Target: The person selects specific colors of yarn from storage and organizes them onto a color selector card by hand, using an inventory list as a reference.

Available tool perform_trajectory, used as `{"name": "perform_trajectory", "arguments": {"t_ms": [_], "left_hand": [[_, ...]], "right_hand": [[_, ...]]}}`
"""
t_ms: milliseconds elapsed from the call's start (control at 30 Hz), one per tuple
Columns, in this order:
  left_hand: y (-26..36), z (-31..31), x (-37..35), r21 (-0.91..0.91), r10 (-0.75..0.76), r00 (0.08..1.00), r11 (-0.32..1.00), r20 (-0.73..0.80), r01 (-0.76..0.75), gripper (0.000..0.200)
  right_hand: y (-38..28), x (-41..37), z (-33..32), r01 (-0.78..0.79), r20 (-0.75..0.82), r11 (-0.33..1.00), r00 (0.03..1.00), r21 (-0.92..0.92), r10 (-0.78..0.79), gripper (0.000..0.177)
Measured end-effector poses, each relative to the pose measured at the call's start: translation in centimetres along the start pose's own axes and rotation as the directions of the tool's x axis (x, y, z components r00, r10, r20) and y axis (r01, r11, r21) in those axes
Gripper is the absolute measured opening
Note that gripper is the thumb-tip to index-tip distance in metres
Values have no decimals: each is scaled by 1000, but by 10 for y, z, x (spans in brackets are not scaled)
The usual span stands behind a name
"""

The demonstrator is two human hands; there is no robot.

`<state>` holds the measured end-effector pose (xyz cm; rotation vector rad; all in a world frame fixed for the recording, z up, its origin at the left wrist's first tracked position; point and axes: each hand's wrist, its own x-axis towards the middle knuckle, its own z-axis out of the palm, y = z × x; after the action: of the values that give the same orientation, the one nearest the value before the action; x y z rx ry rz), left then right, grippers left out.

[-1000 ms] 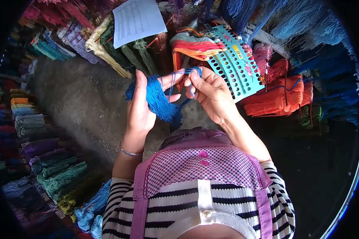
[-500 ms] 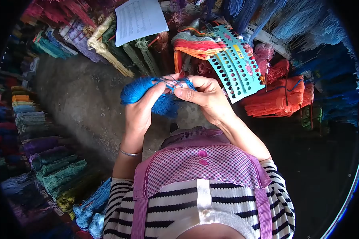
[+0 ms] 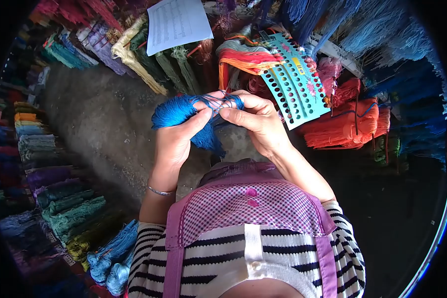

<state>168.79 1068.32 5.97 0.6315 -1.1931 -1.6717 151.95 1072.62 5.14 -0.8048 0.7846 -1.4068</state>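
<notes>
- Gripping the blue skein (image 3: 176,111): left hand (image 3: 176,139) is closed around it, thumb pressed across the bundle, at frame centre, just toward 10 o'clock.
- Skein sits in mid-air above the floor (image 3: 99,124). Looped end bulges out toward 9 o'clock and the tail hangs toward 6 o'clock, below the thumb.
- Right hand (image 3: 258,124) is at 3 o'clock of the skein, with curled fingers pinching a thin blue strand (image 3: 218,102).
- Strand runs in several turns across the skein top, between the two hands' fingertips. Fingertips are touching or nearly so; exact contact is hard to tell.
- Silver bracelet (image 3: 160,190) on the left wrist, at 6 o'clock of the left hand.
- Teal punched card (image 3: 293,84) at 1 o'clock of the right hand, tilted, threads tied along its far edge.
- Orange skeins (image 3: 342,124) at 3 o'clock of the right hand, lying beside the card.
- Printed paper sheet (image 3: 179,22) at 12 o'clock, resting on olive-green skeins (image 3: 171,67).
- Green skeins (image 3: 69,213) in a row at 8 o'clock, and light-blue skeins (image 3: 109,253) at 7 o'clock by the striped sleeve.
</notes>
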Motion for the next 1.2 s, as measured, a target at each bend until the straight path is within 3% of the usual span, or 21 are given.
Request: {"name": "perform_trajectory", "arguments": {"t_ms": [167,233,267,333,367,433,467,600,667,700,767,800,1067,1133,1200], "left_hand": [[2,-6,0,-4,-63,998,998,-10,63,9],[2,-6,-1,82,-48,999,996,10,47,16],[5,-3,-1,83,-46,999,996,11,45,16],[13,7,0,-31,-198,980,980,-20,197,50],[13,8,-1,-30,-200,980,979,-18,199,50],[9,8,-2,-112,-95,987,988,126,110,69],[5,9,-3,-152,-91,987,982,131,111,69],[3,-2,-4,-151,-71,995,985,72,81,63],[2,-9,1,68,-26,999,997,43,23,34],[4,-8,1,69,-24,999,997,42,22,34],[7,-4,1,49,-71,989,996,-129,78,19],[7,-4,2,21,-49,991,998,-124,52,16],[3,-4,2,92,-16,997,996,-75,23,15],[7,-4,3,128,-14,998,992,-63,22,16],[12,-1,4,3,-43,999,999,-34,43,23]], "right_hand": [[1,4,-5,-31,35,996,999,80,28,20],[10,9,-13,-115,136,953,988,281,79,27],[8,9,-11,-114,138,953,987,281,78,27],[1,11,-7,-275,136,937,959,214,251,27],[0,10,-5,-274,134,937,959,216,249,27],[-1,9,0,-190,154,980,968,-56,197,23],[-3,8,5,-159,126,987,979,-32,162,18],[-1,11,0,-113,126,993,985,-12,114,16],[-3,11,1,-119,116,993,986,6,118,16],[-4,11,1,-122,101,992,988,23,119,17],[-1,12,-4,-136,121,990,984,27,132,18],[0,13,-5,-141,131,990,982,20,137,18],[2,16,-6,-86,75,996,994,22,84,15],[3,18,-6,-50,50,994,998,99,46,17],[6,23,-13,-97,75,980,994,172,85,18]]}}
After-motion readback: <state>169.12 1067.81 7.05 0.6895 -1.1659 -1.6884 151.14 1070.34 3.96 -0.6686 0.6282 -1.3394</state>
